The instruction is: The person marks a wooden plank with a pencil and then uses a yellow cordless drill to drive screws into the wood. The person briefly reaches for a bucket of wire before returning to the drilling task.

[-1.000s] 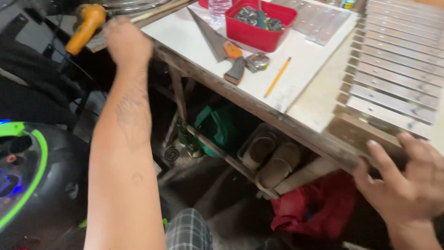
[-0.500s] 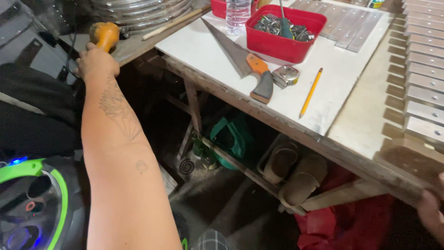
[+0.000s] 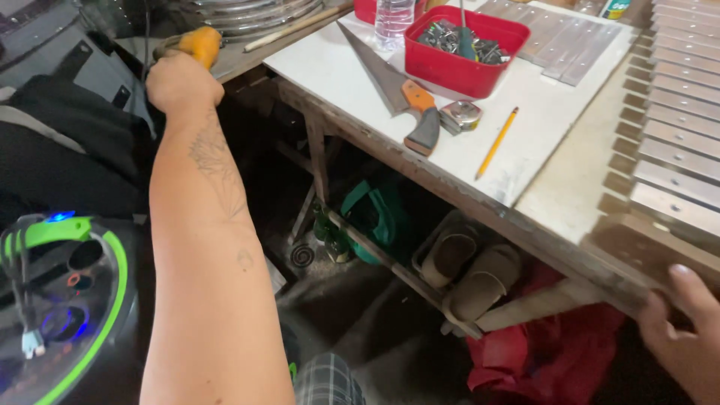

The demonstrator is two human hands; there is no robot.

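White board covers the workbench point(image 3: 570, 202), carrying a handsaw point(image 3: 390, 86), tape measure point(image 3: 460, 115), pencil point(image 3: 496, 141) and red tub point(image 3: 465, 45) of metal parts. Off its far left corner, the left hand point(image 3: 180, 79) is clenched around an orange handle point(image 3: 201, 43). At the near right edge, the right hand point(image 3: 686, 330) grasps a wooden frame point(image 3: 645, 251) of metal bars.

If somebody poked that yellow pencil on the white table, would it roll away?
The yellow pencil would probably roll a little, since it is long, thin and lies loose on the flat white board. It looks light, so a small push should move it. It lies near the board's front edge, so it might drop off.
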